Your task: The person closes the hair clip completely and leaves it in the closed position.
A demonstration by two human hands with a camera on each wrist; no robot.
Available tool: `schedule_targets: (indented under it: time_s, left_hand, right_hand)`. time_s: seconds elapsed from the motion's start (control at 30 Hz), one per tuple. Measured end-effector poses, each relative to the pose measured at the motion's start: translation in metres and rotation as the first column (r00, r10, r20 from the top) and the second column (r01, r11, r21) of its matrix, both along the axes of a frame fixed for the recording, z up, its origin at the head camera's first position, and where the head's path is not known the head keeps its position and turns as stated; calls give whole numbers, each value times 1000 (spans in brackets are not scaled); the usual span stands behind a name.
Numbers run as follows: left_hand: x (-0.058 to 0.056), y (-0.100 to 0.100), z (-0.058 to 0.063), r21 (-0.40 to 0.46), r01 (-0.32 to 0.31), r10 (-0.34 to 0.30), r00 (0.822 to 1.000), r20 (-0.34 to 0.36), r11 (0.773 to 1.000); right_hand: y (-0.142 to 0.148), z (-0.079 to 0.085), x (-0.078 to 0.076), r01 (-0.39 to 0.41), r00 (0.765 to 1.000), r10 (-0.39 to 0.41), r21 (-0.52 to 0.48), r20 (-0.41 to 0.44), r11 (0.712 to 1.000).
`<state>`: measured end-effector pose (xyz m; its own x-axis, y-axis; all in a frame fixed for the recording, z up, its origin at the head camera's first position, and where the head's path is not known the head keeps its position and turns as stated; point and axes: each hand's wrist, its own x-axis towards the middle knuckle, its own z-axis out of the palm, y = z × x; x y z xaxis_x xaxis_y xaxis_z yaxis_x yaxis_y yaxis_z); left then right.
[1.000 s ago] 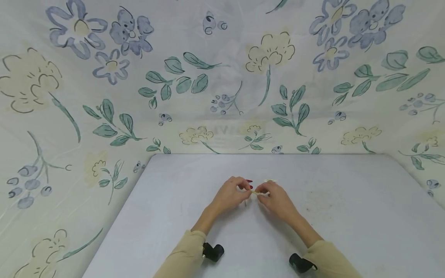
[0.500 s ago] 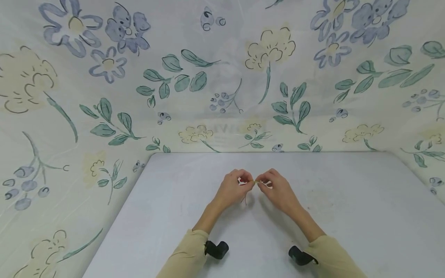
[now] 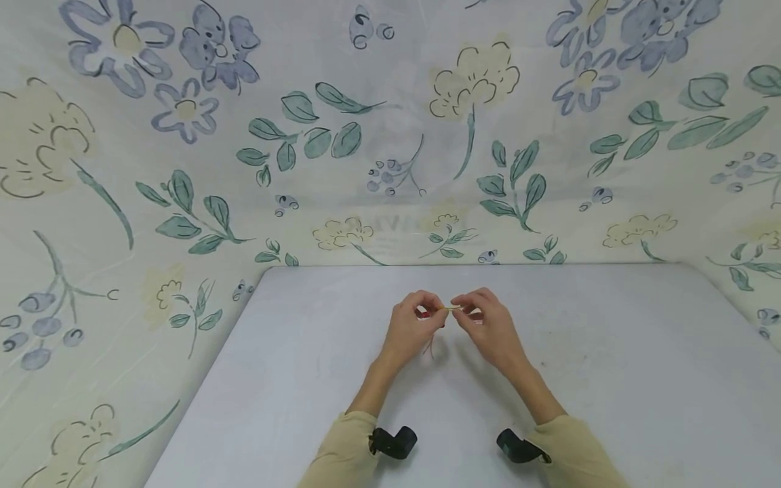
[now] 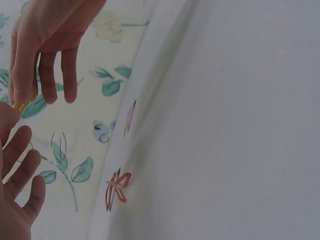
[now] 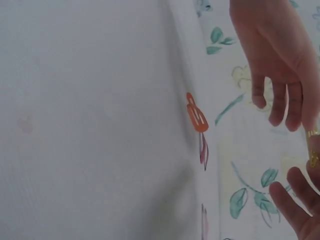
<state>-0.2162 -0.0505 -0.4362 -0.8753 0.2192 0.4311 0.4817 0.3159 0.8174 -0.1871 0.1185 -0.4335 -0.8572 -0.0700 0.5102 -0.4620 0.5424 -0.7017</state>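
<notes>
Between the fingertips of both hands is a small yellow hair clip, held just above the white table. My left hand pinches one end and my right hand pinches the other. The yellow clip also shows at the edge of the right wrist view, partly covered by fingers. Orange-red snap hair clips lie on the table below the hands, some overlapping. In the right wrist view, an orange snap clip lies by a thin dark pink one. The left hand partly covers the clips in the head view.
The white tabletop stretches around the hands, with small specks to the right. Behind it hangs a flower-printed cloth. A black wrist camera sits at the left sleeve, and another at the right.
Both hands have moved slightly up and away with the yellow clip still pinched between them. The pale clip seen beyond the right hand earlier is now hidden.
</notes>
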Motion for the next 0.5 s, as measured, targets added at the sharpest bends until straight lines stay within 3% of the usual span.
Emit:
schedule_targets:
  time_s: [0.2, 0.5]
  left_hand:
    - [5, 5, -3, 65, -39, 38, 999, 6, 997]
    - [11, 9, -7, 133, -59, 57, 998, 23, 989]
  right_hand:
    - [-5, -5, 0, 39, 999, -42, -76, -34, 996]
    - [-9, -13, 2, 102, 994, -104, -76, -30, 992]
